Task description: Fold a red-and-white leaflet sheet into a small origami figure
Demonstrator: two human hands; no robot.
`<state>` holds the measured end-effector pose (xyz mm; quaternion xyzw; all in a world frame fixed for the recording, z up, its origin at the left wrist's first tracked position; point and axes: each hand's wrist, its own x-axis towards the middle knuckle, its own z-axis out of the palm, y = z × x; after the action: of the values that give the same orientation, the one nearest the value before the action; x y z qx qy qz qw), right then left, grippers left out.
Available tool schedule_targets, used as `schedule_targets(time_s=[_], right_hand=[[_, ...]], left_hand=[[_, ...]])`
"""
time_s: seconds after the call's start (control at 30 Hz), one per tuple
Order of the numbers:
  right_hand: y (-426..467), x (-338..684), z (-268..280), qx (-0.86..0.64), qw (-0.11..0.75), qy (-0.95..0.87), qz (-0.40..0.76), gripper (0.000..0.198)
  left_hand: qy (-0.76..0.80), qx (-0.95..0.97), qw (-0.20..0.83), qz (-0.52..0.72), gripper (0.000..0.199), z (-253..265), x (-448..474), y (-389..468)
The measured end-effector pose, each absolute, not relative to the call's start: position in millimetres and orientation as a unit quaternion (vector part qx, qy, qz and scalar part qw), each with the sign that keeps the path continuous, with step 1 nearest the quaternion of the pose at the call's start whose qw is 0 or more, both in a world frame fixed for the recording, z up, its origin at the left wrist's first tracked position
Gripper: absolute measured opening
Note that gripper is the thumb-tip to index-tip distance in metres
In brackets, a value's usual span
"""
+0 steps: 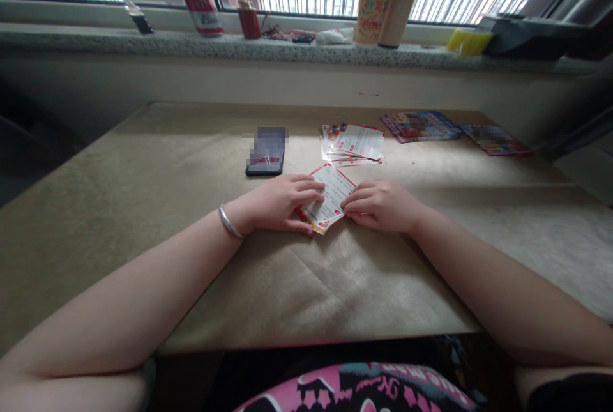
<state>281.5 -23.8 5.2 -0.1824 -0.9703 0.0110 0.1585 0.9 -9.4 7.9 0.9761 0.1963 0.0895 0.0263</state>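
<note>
A white printed card (330, 198) with a red and orange border lies turned at an angle on the table in front of me. My left hand (290, 201), a silver bangle at its wrist, rests with fingers stretched over the card's left side. At the card's right edge, my right hand (380, 206) has its fingers drawn together, the tips touching that edge. Just beyond is a loose pile of similar cards (359, 142), fanned and overlapping. A dark phone (267, 153) lies to the left of that pile.
Colourful booklets or packs (424, 126) lie at the back right, with another colourful stack (495, 139) beside them. On the granite sill (167, 48) stand a pink can (202, 9), a red lighter-like object (249, 20), a patterned cup (373, 8) and a yellow item (469, 41).
</note>
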Motion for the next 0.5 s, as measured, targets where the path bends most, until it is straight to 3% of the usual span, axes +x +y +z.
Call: schedule_targets(time_s=[0.27, 0.5], right_hand=[[-25.1, 283.1, 6.1, -0.225, 0.167, -0.957, 0.071, 0.019], [-23.9, 276.7, -0.2, -0.226, 0.157, -0.959, 0.070, 0.055]], left_hand=[[0.186, 0.976, -0.004, 0.114, 0.047, 7.4, 2.4, -10.3], [0.184, 0.973, -0.013, 0.137, 0.030, 5.4, 4.0, -11.2]])
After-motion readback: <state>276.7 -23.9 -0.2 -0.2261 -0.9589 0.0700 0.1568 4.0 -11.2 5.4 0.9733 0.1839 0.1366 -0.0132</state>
